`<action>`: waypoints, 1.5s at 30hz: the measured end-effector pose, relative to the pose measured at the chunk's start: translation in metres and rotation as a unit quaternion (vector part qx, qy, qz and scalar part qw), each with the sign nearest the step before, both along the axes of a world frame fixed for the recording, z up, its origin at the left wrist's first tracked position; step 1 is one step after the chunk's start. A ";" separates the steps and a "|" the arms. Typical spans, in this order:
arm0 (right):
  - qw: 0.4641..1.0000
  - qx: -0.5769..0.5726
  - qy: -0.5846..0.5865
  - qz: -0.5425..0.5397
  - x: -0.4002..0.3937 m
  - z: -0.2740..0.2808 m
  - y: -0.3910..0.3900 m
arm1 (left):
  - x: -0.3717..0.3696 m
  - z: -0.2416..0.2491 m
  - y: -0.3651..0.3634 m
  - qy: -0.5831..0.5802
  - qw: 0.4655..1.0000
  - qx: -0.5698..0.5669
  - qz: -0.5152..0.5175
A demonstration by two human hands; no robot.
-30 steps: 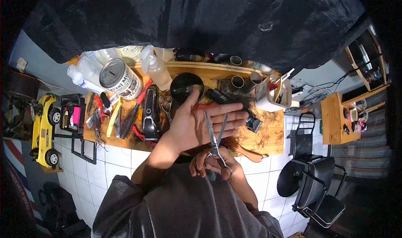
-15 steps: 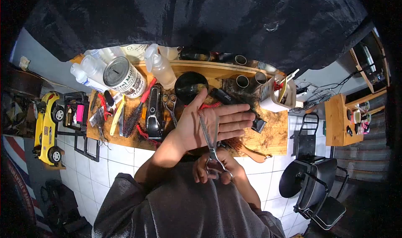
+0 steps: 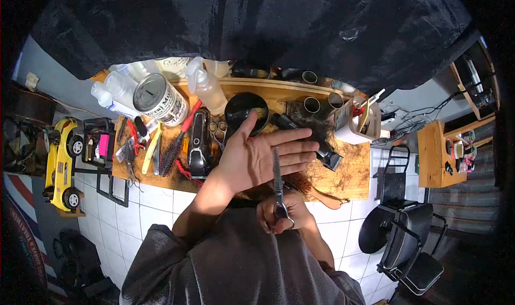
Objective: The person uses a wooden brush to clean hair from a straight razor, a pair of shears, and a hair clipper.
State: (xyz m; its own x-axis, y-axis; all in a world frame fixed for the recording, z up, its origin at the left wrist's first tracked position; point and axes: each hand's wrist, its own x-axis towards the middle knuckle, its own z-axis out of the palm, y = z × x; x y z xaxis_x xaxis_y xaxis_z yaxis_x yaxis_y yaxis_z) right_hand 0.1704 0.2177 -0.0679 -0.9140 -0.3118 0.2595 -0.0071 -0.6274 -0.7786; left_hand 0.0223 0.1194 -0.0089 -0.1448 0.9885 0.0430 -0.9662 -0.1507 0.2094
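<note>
My left hand (image 3: 257,157) is held palm up above the worktop, fingers stretched out and holding nothing. My right hand (image 3: 295,211), close to my body, grips the handles of thinning scissors (image 3: 278,179). Their toothed blade points up and lies across the front of my left palm; the blades look closed together. Beyond the left fingers is a black hair clipper (image 3: 329,158). Past the left thumb stands a black bowl (image 3: 232,111). Another clipper (image 3: 199,149) and a second pair of scissors (image 3: 218,129) lie left of that hand. A wooden-handled brush (image 3: 328,200) rests beside my right hand.
The wooden worktop (image 3: 351,183) is strewn with hair clippings. A large can (image 3: 160,100), a spray bottle (image 3: 208,90) and a white container (image 3: 347,132) stand along its back. A round brush (image 3: 174,154) and a yellow-handled tool (image 3: 152,150) lie left. A black chair (image 3: 403,235) stands right.
The scissors' blades have come together from a spread position. My right fingers have closed in on the handles. My left hand has shifted slightly left and stays stretched out.
</note>
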 end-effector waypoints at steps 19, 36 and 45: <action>0.992 -0.112 0.007 -0.050 0.003 0.001 -0.007 | 0.020 0.002 -0.020 0.264 0.934 -0.211 0.116; 0.995 -0.083 -0.030 -0.036 0.005 0.006 -0.005 | 0.021 -0.018 -0.018 0.179 0.960 -0.112 0.184; 0.996 -0.087 -0.012 -0.026 0.004 0.000 -0.001 | 0.023 -0.025 -0.014 0.090 0.982 -0.047 0.159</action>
